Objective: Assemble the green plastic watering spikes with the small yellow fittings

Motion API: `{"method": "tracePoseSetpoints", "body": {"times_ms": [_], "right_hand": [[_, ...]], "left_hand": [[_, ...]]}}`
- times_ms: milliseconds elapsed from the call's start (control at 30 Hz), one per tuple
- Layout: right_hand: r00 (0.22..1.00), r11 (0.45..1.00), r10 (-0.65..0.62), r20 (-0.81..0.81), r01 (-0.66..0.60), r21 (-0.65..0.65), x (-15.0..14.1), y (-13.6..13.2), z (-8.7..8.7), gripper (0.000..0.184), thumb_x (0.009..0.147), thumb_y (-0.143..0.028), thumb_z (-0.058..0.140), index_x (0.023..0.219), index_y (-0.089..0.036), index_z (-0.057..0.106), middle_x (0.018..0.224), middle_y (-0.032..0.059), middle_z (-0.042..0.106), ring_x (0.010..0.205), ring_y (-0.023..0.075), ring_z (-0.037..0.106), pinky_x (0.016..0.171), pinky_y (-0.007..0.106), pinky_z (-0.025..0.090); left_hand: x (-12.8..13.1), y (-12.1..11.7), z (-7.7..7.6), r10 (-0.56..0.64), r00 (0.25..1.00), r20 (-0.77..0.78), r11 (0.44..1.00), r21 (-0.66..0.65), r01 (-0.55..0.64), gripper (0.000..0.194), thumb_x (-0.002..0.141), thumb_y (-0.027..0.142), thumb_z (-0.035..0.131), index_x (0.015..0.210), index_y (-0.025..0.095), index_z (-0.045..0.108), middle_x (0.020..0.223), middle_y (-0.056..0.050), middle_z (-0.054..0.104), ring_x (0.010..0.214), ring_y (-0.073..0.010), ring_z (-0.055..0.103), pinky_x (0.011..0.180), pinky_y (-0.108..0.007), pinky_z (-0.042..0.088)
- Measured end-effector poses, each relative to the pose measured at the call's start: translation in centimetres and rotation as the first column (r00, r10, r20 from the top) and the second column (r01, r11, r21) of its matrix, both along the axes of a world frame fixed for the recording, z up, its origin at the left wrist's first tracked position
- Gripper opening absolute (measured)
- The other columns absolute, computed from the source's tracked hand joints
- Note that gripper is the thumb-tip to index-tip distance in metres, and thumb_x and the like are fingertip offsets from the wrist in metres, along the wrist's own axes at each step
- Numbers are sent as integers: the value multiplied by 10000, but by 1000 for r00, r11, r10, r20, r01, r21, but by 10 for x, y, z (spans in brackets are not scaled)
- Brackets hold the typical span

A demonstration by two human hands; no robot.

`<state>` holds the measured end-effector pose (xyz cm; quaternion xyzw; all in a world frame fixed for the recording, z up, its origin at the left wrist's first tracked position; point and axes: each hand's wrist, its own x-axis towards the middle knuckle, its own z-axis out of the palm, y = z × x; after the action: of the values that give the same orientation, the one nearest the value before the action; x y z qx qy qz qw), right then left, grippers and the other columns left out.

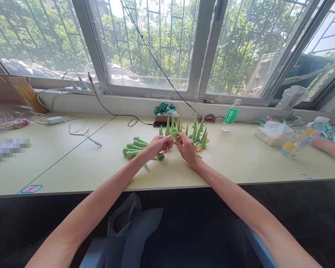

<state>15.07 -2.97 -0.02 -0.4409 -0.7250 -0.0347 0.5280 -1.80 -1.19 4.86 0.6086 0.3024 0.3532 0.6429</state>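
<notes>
Just above the table, my right hand is closed round a green plastic watering spike, its round open end facing up. My left hand pinches a small yellow valve piece against the spike's side; whether it is joined to the spike I cannot tell. Left of my hands lie several green spikes on their sides. Behind and to the right, more green spikes stand point up, with yellow pieces at their lower ends.
Behind the spikes are a black phone on a cable and a small box of green material. A water bottle and a tissue box stand to the right. Another person's arm rests at far right. Cables lie left.
</notes>
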Motion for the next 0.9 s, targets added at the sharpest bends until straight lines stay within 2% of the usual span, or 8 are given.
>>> {"method": "tracePoseSetpoints", "body": {"times_ms": [200,300,433,600,733,900], "right_hand": [[1000,1000,-2,-12,1,-18,0,1,0,303,953,-393,520,1136,-164,595,931,97,663,780,204,625,713,323,506],[999,1000,-11,-36,10,-16,0,3,-2,355,945,-447,528,1143,-159,590,912,94,665,753,203,627,712,326,510],[997,1000,-10,-72,8,-24,0,4,-3,432,932,-496,539,1202,-160,563,890,84,666,684,188,622,705,330,515],[995,999,-1,-99,-3,-42,-2,4,-2,474,915,-534,548,1226,-177,544,868,69,657,643,177,617,678,325,516],[991,998,37,-129,-44,-46,-4,2,0,492,900,-529,574,1236,-172,529,850,60,645,619,171,612,646,317,511],[983,994,87,-162,-96,-48,-5,-2,3,506,896,-501,596,1280,-190,488,863,41,640,594,148,611,630,299,505]], "left_hand": [[0,1,-1,4,1000,-20,1000,24,-4,430,784,519,682,673,112,599,542,-25,545,438,-82,478,374,-205,297],[0,1,-3,34,998,-57,984,175,-24,426,772,522,697,672,128,572,539,-11,538,440,-78,472,386,-202,318],[1,1,-7,154,984,-86,907,408,-106,412,788,529,676,702,155,527,479,41,473,397,-63,411,388,-194,304],[3,5,-11,260,962,-85,819,547,-173,388,812,522,633,725,165,511,508,51,466,421,-65,436,411,-186,319],[2,8,-13,294,953,-71,785,586,-198,369,832,515,607,755,163,526,541,44,485,431,-69,460,420,-190,347],[2,8,-12,253,967,-12,822,529,-209,365,821,521,633,876,168,556,570,41,519,419,-74,474,391,-189,346]]}}
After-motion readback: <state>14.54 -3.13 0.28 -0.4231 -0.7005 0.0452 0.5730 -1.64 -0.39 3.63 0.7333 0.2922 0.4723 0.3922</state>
